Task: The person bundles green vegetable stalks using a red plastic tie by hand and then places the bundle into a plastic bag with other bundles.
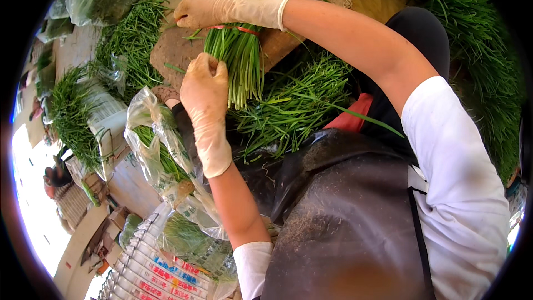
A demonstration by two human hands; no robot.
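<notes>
Bundled greens lie just right of both curled hands, any pinch unclear.

Green bundle cropped by the upper edge (far leaf ends out of view).

Red and blue characters are printed in repeated rows on a white ribbed stack, well below the left hand and off to its left. Green print is borne by a creased clear plastic bag beside that hand's wrist, too blurred to be read.
</notes>
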